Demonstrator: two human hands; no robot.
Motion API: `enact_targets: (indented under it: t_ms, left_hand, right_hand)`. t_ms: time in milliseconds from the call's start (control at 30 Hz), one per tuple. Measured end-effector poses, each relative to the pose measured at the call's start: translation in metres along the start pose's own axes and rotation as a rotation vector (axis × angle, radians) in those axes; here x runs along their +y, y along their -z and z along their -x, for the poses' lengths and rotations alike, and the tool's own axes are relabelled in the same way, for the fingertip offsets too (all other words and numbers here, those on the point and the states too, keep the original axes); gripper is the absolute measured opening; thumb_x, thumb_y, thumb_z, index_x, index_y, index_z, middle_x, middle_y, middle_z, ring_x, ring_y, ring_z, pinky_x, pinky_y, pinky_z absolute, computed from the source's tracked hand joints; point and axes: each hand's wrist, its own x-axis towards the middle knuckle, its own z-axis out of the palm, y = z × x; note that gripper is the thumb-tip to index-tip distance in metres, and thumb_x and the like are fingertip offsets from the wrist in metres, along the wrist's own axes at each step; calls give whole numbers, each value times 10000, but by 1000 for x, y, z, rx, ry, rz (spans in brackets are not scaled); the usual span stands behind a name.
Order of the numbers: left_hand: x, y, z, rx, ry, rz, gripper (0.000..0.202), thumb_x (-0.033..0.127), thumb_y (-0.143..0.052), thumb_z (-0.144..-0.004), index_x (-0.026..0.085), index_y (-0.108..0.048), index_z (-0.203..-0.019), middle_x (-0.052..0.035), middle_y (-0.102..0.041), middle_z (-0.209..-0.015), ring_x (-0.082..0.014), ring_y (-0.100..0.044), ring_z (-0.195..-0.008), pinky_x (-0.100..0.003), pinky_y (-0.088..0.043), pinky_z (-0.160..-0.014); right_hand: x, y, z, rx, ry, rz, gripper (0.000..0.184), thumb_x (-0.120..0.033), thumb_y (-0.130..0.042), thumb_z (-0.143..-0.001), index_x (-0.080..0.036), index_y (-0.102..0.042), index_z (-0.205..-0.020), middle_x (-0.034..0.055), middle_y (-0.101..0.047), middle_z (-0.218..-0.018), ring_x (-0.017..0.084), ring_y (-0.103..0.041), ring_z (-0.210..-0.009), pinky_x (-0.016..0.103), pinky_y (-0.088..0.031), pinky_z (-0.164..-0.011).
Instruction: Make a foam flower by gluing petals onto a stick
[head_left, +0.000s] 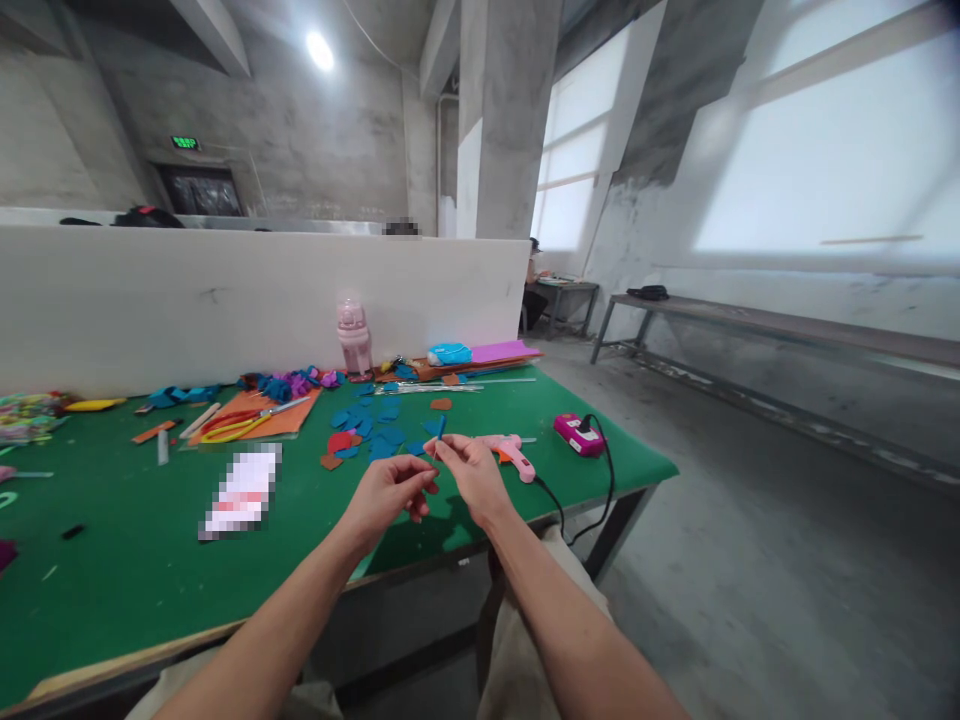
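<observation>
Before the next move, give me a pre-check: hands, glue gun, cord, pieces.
1. Right hand pinching the small blue piece: ok.
2. Left hand gripping something: cannot tell, fingertips too small in view.
3. Pink glue gun lying on the green table, out of both hands: ok.
4. Glue gun hot: cannot tell.
5. Black cord clear of the table edge: not ok, it loops past it.
6. Loose blue cutouts on the table: ok.

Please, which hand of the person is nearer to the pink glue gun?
Right. In the picture, the right hand is just left of the pink glue gun; the left hand is farther left, on the right hand's other side.
</observation>
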Motion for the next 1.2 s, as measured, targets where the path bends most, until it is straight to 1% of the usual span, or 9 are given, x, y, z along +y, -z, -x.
enact_targets:
  t_ms: [167,233,333,467,567,767,933,1100,1200]
  left_hand:
    - [2,1,1,35,-16,-8,255,374,-608,-668,125,-570,-710,-10,-596,-624,-84,-524,-432,-198,-420,-400]
    - [3,1,0,39,-5,-9,255,374,-612,-664,127,-568,-712,-11,-600,-634,-88,-531,-439,-198,-420,-398]
    - [3,1,0,34,4,-16,252,372,-612,-660,128,-563,-700,-11,-597,-623,-93,-530,-435,-204,-425,-394]
    - [1,0,0,41,0,-48,233,355,-614,-657,130,-562,-688,-7,-589,-601,-93,-527,-427,-201,-421,-389]
    - [0,0,0,41,-9,-53,222,346,-613,-655,133,-571,-701,-7,-591,-599,-94,-528,-430,-198,-419,-386]
    - [-2,1,0,17,-19,-18,229,340,-631,-634,129,-581,-708,-7,-588,-596,-83,-510,-424,-183,-394,-368]
    - [1,1,0,52,-21,-2,215,336,-625,-640,134,-561,-675,-2,-586,-612,-80,-509,-438,-190,-400,-387]
    - [2,0,1,49,-8,-43,199,320,-635,-624,140,-557,-653,29,-520,-488,-84,-483,-405,-190,-394,-372]
    - [1,0,1,43,-5,-42,199,324,-626,-634,139,-565,-676,30,-513,-485,-77,-466,-395,-180,-383,-359]
  right_hand:
    - [-1,1,0,-106,-30,-113,312,-408,-518,-765,-198,-655,-950,44,-666,-874,167,-578,-849,301,-432,-776]
    - [-1,1,-1,-107,-38,-151,346,-431,-492,-779,-193,-650,-976,54,-667,-891,166,-579,-843,317,-424,-794]
    - [-1,1,-1,-51,-48,-190,321,-425,-532,-753,-185,-670,-916,54,-673,-867,165,-586,-832,316,-425,-795]
    - [-3,-1,-1,38,-90,-178,229,-370,-647,-654,-171,-677,-765,42,-677,-780,158,-593,-755,292,-440,-740]
    - [-4,0,-1,46,-90,-158,184,-341,-664,-636,-165,-658,-688,21,-658,-697,141,-582,-702,271,-435,-711]
    - [-2,2,-2,-33,-12,-108,215,-365,-558,-735,-178,-663,-750,11,-638,-711,132,-570,-728,256,-424,-722]
    - [2,-1,-1,-104,-112,-222,376,-478,-472,-771,-168,-667,-859,45,-657,-750,139,-581,-694,282,-434,-707]
    - [1,-4,0,23,-127,-185,258,-403,-651,-639,-160,-668,-723,29,-653,-692,147,-579,-702,272,-435,-702]
    - [1,-4,0,22,-107,-153,238,-387,-635,-655,-158,-674,-707,22,-645,-668,142,-573,-684,264,-440,-682]
